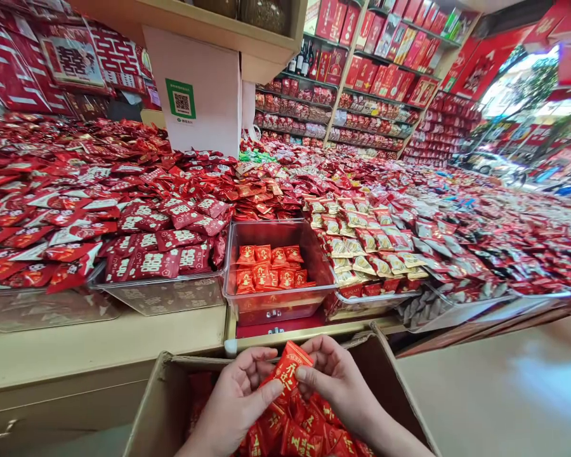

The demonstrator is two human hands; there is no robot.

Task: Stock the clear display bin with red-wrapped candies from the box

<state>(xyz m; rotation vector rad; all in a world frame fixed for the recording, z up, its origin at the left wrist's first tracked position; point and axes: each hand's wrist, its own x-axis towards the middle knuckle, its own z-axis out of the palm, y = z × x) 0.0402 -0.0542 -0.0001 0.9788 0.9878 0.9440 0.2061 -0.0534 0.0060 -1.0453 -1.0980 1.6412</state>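
Head view, left hand (238, 398): pinched a packet (289, 368) by its lower left.
Right hand (334, 374): pinched its right edge between thumb and fingers.
Packet: was tilted above the carton (168, 400), between both hands.
Carton: held more red packets (299, 441), loosely heaped.
Bin (276, 310): stood just beyond the carton, with rows of matching packets (264, 275) inside.

The left hand (240, 400) and right hand (335, 381) pinch a red packet (289, 371) between them, in front of the bin (271, 306) and over a carton (391, 381). Loose packets (301, 438) lie in the carton; red packets in rows (270, 273) sit inside the bin. Maroon packets (155, 261) are heaped left of the bin, cream packets (364, 254) right. Behind the bin are a QR sign (181, 101), towards the left, and shelves (346, 76), towards the right.
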